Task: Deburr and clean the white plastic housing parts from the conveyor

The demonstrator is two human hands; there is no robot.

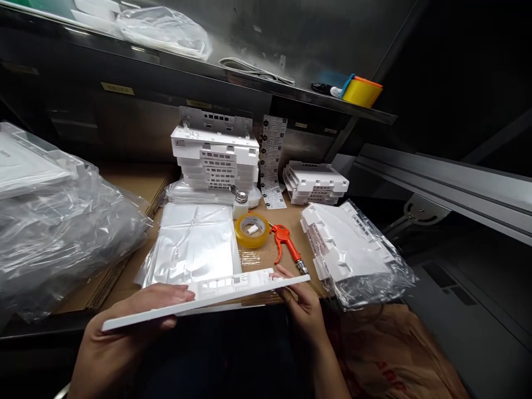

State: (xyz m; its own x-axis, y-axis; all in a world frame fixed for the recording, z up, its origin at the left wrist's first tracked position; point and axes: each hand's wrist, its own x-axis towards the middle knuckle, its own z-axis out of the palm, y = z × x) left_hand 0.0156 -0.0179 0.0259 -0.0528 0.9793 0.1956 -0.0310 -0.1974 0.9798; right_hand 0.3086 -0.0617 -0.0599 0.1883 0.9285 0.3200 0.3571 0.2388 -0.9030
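Note:
A thin white plastic housing panel (233, 292) with small port cut-outs is held nearly edge-on above the front of the bench. My left hand (124, 321) grips its left end, fingers over the top and thumb side along the edge. At the right end, my right hand (301, 305) pinches the panel between fingers and thumb. Just behind it lies a stack of clear plastic bags (195, 241). A roll of yellow tape (252, 231) and a red air blow gun (286, 244) rest on cardboard beyond my right hand.
Stacked white panels (216, 160) stand at the back, with a smaller stack (318, 183) to their right. Bagged panels (353, 249) lie at right, a large heap of bagged parts (62, 221) at left. A label strip (273, 160) and small dispenser bottle (240, 205) stand mid-bench. A metal shelf (174, 61) overhangs.

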